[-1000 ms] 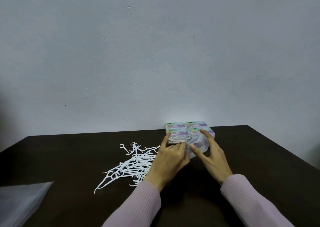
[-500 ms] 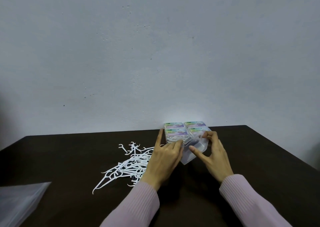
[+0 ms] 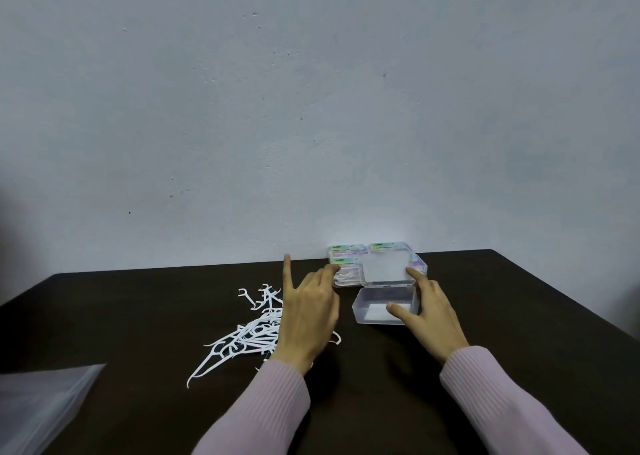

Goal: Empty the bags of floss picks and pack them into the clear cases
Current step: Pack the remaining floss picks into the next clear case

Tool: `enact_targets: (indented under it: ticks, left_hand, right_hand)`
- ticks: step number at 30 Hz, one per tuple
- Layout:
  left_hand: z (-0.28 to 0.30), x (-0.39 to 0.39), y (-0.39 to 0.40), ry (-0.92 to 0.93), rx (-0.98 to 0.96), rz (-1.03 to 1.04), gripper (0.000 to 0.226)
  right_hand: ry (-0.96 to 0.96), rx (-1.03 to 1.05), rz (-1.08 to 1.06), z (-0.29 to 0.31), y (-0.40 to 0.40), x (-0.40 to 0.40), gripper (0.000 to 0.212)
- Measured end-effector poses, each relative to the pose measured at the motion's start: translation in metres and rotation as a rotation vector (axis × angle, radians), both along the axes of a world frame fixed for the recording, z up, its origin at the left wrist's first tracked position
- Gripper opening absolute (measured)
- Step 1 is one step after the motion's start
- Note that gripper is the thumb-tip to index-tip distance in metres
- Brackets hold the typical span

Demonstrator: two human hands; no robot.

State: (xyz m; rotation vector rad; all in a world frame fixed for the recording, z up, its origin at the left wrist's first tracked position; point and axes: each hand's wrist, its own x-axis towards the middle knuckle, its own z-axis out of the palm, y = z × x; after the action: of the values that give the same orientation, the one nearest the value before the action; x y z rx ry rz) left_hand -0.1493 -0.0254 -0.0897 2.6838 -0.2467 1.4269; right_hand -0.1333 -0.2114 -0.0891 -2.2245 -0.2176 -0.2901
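A clear case (image 3: pixel 372 317) stands open on the dark table (image 3: pixel 519 316), its lid (image 3: pixel 385 268) tipped up at the back. My right hand (image 3: pixel 434 319) holds it, thumb on the base's front right rim and forefinger on the lid's right edge. The base looks empty. My left hand (image 3: pixel 304 316) hovers just left of the case with its little finger raised; its other fingertips reach toward the stacked cases, and I cannot tell whether they touch. Loose white floss picks (image 3: pixel 247 338) lie in a pile left of that hand, partly hidden by it.
Several filled cases with coloured labels (image 3: pixel 346 262) are stacked against the wall behind the open case. Clear plastic bags (image 3: pixel 38 406) lie at the table's near left corner. The table's right edge slants down at the far right.
The case that both hands held against the stack now stands on the table in front of it with its lid swung up. My left hand has let go and drawn slightly left.
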Motion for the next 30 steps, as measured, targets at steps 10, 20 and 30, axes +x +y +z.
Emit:
enact_targets:
  ticks: [10,20,30]
  left_hand:
    - [0.005,-0.007,0.007,0.065,-0.051,-0.031,0.042]
    - [0.004,-0.029,0.05,0.334,-0.191,-0.199,0.032]
    - [-0.003,-0.06,0.122,0.738,-0.406,-0.216,0.093]
  right_hand:
    - [0.171,0.003,-0.03,-0.001,-0.002,0.003,0.065]
    - [-0.177,-0.11,0.107,0.002,0.019,-0.015,0.033]
    - [-0.15,-0.269,0.397,-0.001,0.071,-0.025,0.042]
